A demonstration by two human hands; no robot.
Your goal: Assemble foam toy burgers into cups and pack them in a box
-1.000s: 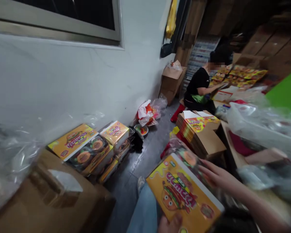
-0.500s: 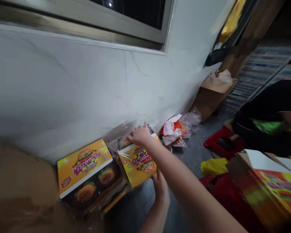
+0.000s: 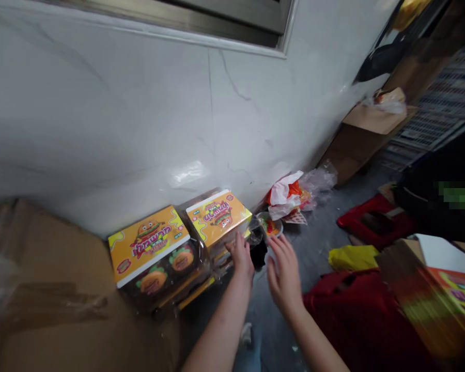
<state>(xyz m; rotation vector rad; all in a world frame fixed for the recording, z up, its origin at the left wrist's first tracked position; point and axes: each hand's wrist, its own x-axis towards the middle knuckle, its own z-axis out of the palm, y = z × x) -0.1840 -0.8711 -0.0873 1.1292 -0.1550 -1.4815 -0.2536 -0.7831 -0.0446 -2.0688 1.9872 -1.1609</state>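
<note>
Two stacks of yellow-and-black printed burger boxes stand side by side against the wall. The left stack's top box (image 3: 147, 235) shows its yellow lid and a dark side with burger pictures. My left hand (image 3: 242, 258) is at the near right corner of the right stack's top box (image 3: 217, 219), its fingers stretched toward the side and seeming to touch it. My right hand (image 3: 284, 271) is apart from the boxes, fingers extended and holding nothing visible. Just beyond its fingertips is a round bowl (image 3: 273, 226) with colourful contents.
A large cardboard box (image 3: 54, 289) fills the lower left. Crumpled wrappers (image 3: 289, 194) and a brown paper bag (image 3: 358, 139) lie along the wall. To the right are a yellow bag (image 3: 352, 257), a red bag (image 3: 344, 305), a stack of flat printed cartons (image 3: 430, 294) and a dark-clothed person (image 3: 445, 175).
The right burger box, earlier tilted between both hands, now rests on its stack. My right hand has left its far edge and drawn back to the right; my left hand is at its near corner.
</note>
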